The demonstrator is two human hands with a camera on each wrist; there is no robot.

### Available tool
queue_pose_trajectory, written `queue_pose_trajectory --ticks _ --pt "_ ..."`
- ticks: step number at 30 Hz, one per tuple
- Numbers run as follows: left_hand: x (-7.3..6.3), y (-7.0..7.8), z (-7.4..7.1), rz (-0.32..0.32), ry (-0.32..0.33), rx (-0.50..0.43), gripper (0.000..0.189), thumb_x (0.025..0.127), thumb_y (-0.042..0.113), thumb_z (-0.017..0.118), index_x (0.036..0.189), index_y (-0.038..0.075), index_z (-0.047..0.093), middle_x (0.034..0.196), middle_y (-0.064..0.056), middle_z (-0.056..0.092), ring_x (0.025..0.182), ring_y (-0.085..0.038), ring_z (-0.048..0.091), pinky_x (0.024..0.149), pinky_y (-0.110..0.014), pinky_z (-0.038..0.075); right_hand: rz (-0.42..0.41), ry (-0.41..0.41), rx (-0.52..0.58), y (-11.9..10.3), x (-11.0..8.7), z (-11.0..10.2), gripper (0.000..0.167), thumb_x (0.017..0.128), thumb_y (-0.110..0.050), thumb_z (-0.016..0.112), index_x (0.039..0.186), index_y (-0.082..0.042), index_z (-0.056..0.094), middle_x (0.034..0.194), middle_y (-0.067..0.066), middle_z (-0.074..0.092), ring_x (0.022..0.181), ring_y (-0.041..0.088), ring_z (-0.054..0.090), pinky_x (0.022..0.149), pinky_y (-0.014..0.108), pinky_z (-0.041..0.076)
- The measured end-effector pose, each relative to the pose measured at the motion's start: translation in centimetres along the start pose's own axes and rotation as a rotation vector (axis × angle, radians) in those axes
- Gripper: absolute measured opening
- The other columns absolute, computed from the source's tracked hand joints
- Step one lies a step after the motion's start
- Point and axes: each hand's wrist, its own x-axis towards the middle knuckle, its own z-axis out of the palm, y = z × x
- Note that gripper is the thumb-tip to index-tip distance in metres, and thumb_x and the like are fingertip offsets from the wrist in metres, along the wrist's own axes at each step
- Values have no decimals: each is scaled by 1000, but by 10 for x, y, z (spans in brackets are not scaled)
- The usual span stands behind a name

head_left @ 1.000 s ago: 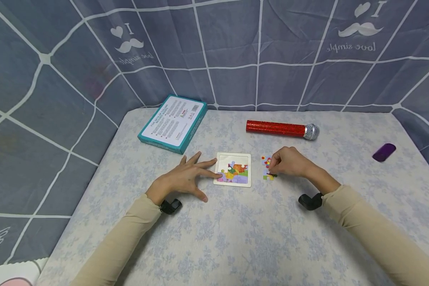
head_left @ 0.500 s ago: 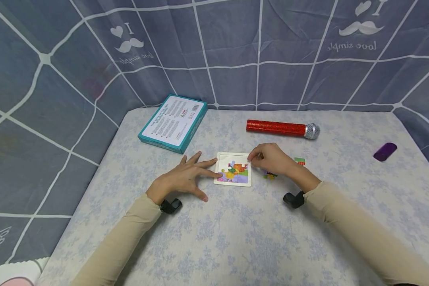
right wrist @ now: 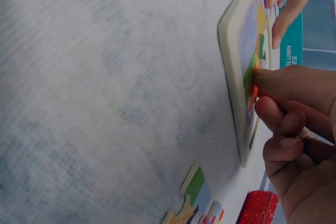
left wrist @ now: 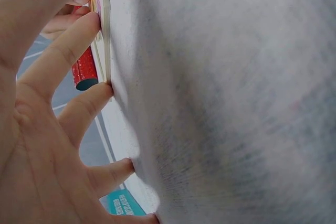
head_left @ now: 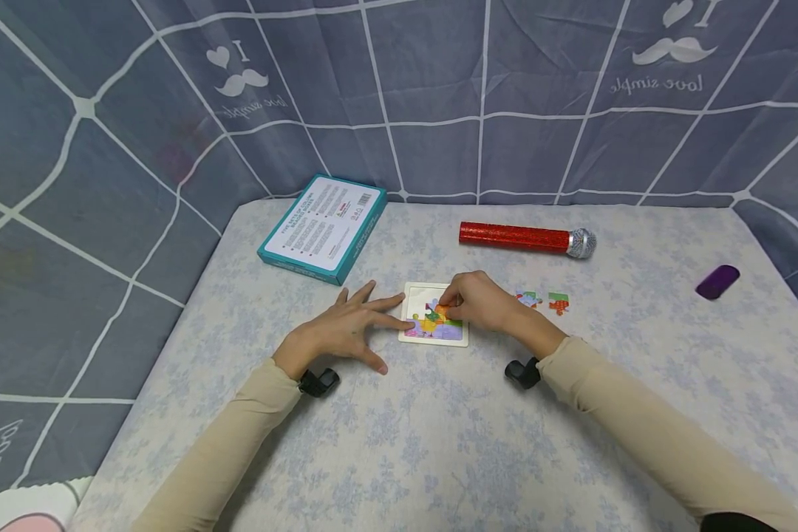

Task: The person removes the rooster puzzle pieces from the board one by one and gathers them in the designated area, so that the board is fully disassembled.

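A white-framed jigsaw puzzle [head_left: 434,334] lies flat on the table, its lower part filled with colourful pieces and its upper part bare. My left hand [head_left: 346,326] spreads its fingers at the left side, two fingertips on the frame's edge, the others on the cloth. Over the upper right of the board, my right hand [head_left: 480,301] pinches a puzzle piece between thumb and forefinger, low against the picture. Orange shows at the thumb tip in the right wrist view; the fingers hide most of that piece. Loose puzzle pieces [head_left: 558,303] lie right of the board, partly behind the right wrist.
A teal box [head_left: 322,225] with a white printed label lies at the back left. Behind the board is a red glittery microphone [head_left: 515,236]. A small purple object [head_left: 717,282] sits far right. A grey-blue checked curtain [head_left: 432,96] hangs behind the table.
My right hand has moved left from the loose pieces onto the board, uncovering pieces to its right. The left hand has stayed in place.
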Motion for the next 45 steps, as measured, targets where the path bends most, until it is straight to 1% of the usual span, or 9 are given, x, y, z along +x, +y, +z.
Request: queue_pose_trajectory --ticks 3,8,16,21,25,30,36,40,45 --pt "0 0 0 -4 -3 4 81 67 53 86 140 40 54 162 8 19 147 -45 -4 107 -75 0 9 -9 -5 -1 1 0 14 86 -6 74 98 -1 77 90 5 67 80 16 58 72 31 49" --pt "-1 0 1 -11 -5 1 81 67 52 86 140 40 54 162 8 18 147 -44 -5 107 -74 -1 54 -15 4 -1 3 0 12 85 -6 74 96 -4 77 89 4 66 81 17 58 73 31 48" --pt "0 1 0 -15 -3 11 81 66 53 86 140 41 54 162 9 18 147 -43 -5 107 -74 0 111 -9 49 -2 6 -1 10 81 -2 76 90 -6 76 79 -1 68 79 16 57 73 29 48" --pt "0 2 0 -14 -4 16 81 66 53 86 140 40 54 162 8 19 147 -44 -4 107 -74 0 129 5 77 -2 4 0 7 84 -7 75 91 -8 77 79 -2 68 78 15 58 71 29 48" --pt "0 2 0 -17 -5 15 81 66 53 86 140 40 54 162 9 19 147 -44 -4 107 -74 1 143 47 140 2 1 2 7 86 -15 76 90 -10 77 80 -3 71 75 13 61 68 29 49" --pt "0 3 0 -18 -4 20 81 66 53 86 140 40 54 162 9 19 147 -44 -4 107 -74 1 179 100 249 5 0 4 8 82 -18 80 82 -11 76 74 -2 71 72 14 63 65 29 46" --pt "0 2 0 -23 -4 26 81 66 53 86 139 41 55 162 9 19 147 -43 -3 107 -74 2 215 91 400 4 -1 1 8 82 -15 78 83 -8 75 77 2 73 68 15 63 61 25 46" --pt "0 2 0 -24 -6 23 81 66 53 86 139 41 55 162 9 19 147 -43 -4 107 -74 1 238 84 428 6 -6 -4 9 83 -16 77 85 -7 74 79 3 73 68 17 61 61 26 48" --pt "0 1 1 -15 -4 15 81 66 53 86 140 41 54 162 9 18 147 -43 -4 107 -74 0 271 66 445 17 -21 -13 11 86 -16 74 88 -5 73 80 8 72 66 20 59 59 28 48"
